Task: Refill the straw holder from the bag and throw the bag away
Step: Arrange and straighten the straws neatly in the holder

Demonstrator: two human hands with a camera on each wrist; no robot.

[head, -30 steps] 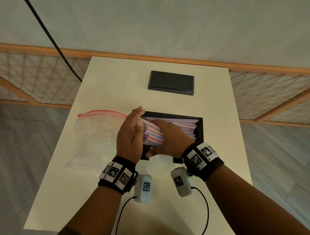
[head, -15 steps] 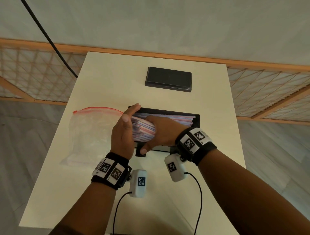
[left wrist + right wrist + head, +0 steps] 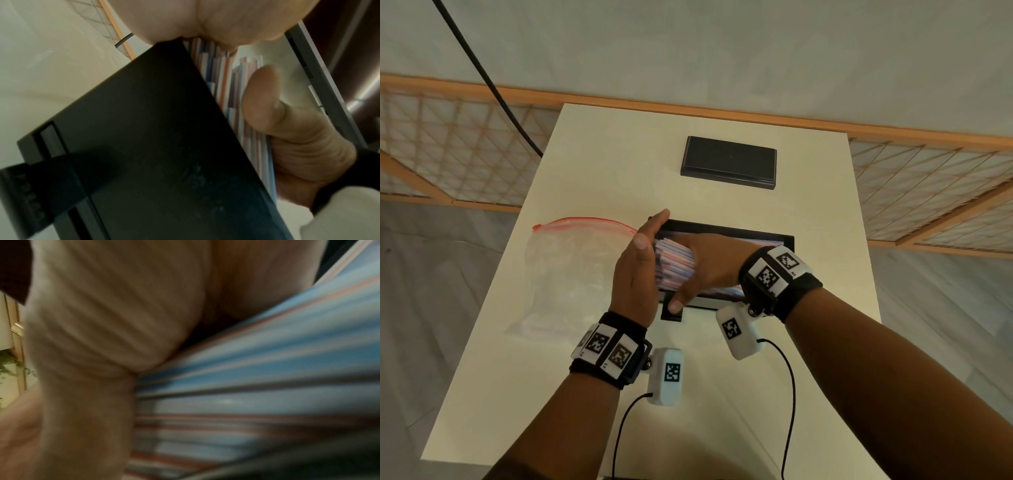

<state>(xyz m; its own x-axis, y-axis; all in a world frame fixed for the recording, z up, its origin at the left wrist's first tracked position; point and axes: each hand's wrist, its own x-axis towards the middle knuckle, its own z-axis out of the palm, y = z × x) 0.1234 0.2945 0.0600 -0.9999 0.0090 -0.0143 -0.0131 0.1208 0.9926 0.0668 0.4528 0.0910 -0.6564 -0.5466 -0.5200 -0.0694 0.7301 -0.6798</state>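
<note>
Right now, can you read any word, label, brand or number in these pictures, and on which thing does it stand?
No readable words or numbers.
Wristbands: black-and-white square code markers only; tiny marks beside them are too small to read.
White wrist cameras: one code marker each, no text.
Straw holder: raised marks on its protruding black tab, too dark to read.

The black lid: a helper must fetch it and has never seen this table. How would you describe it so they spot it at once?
On the cream table, look past the hands to the far end near the wall. The black lid lies there flat and alone. Unlike the open straw holder nearer the person, it shows no straws and nobody touches it.
</note>
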